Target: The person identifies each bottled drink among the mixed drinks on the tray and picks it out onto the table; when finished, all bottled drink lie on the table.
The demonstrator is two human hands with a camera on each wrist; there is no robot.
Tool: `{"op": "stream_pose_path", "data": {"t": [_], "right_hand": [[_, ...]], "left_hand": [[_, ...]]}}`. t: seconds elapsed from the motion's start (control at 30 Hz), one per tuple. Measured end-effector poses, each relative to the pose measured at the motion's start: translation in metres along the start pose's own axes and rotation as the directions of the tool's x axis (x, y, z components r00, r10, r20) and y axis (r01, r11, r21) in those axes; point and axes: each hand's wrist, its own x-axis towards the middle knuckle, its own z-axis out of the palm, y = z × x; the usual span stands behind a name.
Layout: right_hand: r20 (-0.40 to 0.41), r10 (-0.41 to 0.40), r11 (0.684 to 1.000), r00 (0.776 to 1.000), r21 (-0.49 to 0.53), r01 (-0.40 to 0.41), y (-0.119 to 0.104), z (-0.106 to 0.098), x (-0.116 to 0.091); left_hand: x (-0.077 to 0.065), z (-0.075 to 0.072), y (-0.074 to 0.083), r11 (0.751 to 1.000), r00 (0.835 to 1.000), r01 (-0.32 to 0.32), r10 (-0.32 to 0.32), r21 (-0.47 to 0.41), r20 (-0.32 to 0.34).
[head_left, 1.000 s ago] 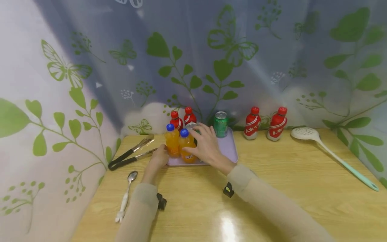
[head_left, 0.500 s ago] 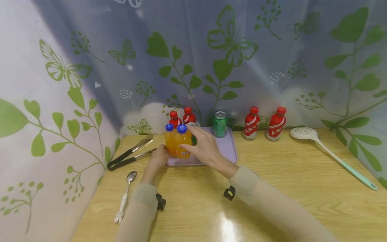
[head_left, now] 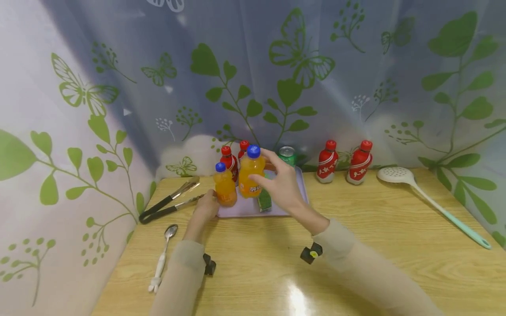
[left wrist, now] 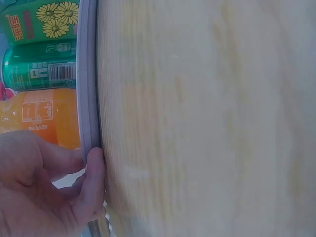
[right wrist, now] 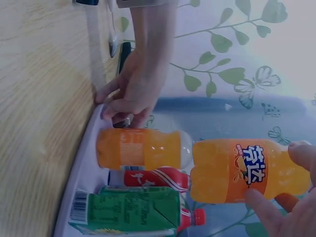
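My right hand [head_left: 285, 184] grips an orange soda bottle [head_left: 252, 173] with a blue cap, raised above the lilac tray [head_left: 237, 212]. The right wrist view shows its label and my fingers near the cap end. My left hand [head_left: 207, 205] pinches the tray's near left corner, thumb inside and a finger outside the rim in the left wrist view. Beside it on the tray stands a second orange soda bottle [head_left: 225, 188]. A green drink carton [head_left: 265, 202] stands near the tray's front. Behind are red bottles [head_left: 229, 161] and a green can [head_left: 287, 156], partly hidden.
Two red bottles [head_left: 327, 162] stand on the table right of the tray, by the curtain. A skimmer [head_left: 431, 202] lies at the far right. Black-handled tongs [head_left: 166, 206] and a long white-handled spoon [head_left: 161, 261] lie on the left.
My right hand has lifted one orange soda bottle off the tray, up and to the right, uncovering the green carton. My left hand has stayed at the tray's corner.
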Motion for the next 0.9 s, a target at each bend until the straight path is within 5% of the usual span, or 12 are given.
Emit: {"op": "stream_pose_path", "data": {"t": [0.5,0.9], "right_hand": [[-0.256,0.058,0.998,0.965,0.031,-0.052,0.012,-0.065,0.008],[-0.277,0.185,0.973,0.943,-0.084,-0.215,0.046,-0.115,0.003]], "left_hand": [[-0.001,0.000,0.001,0.999,0.999,0.038,-0.038,-0.004,0.000],[0.002,0.001,-0.001,1.000,1.000,0.021,-0.021,0.001,-0.006]]}}
